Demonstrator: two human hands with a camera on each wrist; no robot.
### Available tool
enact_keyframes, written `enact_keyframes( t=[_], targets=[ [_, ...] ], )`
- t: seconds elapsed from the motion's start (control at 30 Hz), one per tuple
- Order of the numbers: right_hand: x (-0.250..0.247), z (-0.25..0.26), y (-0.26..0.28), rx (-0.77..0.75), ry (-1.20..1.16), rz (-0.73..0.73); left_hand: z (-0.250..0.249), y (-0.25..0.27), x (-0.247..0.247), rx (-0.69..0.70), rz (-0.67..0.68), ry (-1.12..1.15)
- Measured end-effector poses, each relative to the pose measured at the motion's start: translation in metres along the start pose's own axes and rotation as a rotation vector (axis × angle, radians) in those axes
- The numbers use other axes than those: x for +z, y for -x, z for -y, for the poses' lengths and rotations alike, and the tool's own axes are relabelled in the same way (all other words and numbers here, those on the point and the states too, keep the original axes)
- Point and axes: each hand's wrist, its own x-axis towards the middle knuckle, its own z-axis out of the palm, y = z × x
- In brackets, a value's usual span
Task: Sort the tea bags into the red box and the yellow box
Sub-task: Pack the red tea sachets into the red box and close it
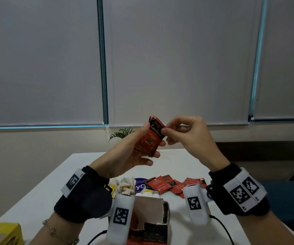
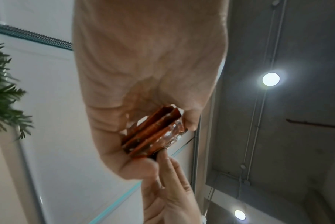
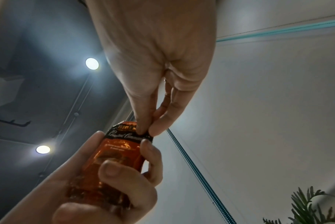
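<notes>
My left hand (image 1: 139, 147) holds a small stack of red tea bag sachets (image 1: 150, 137) upright, well above the table. The stack's edges (image 2: 153, 133) show between its thumb and fingers. My right hand (image 1: 171, 133) pinches the black top corner of the front sachet (image 3: 130, 134) between thumb and forefinger. The red box (image 1: 149, 220) stands open at the table's near edge, below my wrists. A yellow box (image 1: 4, 234) shows at the bottom left corner. More red sachets (image 1: 167, 184) and pale tea bags (image 1: 125, 186) lie on the table.
The white table (image 1: 186, 160) runs back to a wall with lowered blinds. A green plant (image 1: 123, 133) stands behind the table's far edge. Black cables (image 1: 222, 228) trail from the wrist cameras near the red box. A dark seat (image 1: 293, 191) is at the right.
</notes>
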Motion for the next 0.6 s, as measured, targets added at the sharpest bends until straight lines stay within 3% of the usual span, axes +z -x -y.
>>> enact_keyframes(
  t=[0.1,0.2,0.33,0.4,0.5,0.6],
  targets=[
    [0.001,0.0,-0.001,0.04,-0.032,-0.051,0.004,-0.001,0.001,0.122,-0.069,-0.099],
    [0.002,0.004,-0.002,0.208,-0.131,-0.106,0.007,-0.003,-0.001,0.284,-0.168,-0.373],
    [-0.001,0.014,-0.001,0.45,-0.3,0.091,0.012,-0.009,-0.008,0.484,-0.215,-0.919],
    [-0.002,0.014,0.001,0.456,-0.278,0.197,0.013,-0.01,-0.011,0.529,-0.217,-1.096],
    [-0.003,0.009,0.002,0.436,-0.228,0.245,0.011,-0.009,-0.011,0.59,-0.246,-1.245],
    [-0.004,0.008,0.001,0.428,-0.204,0.243,0.008,-0.007,-0.01,0.591,-0.245,-1.205]
  ],
)
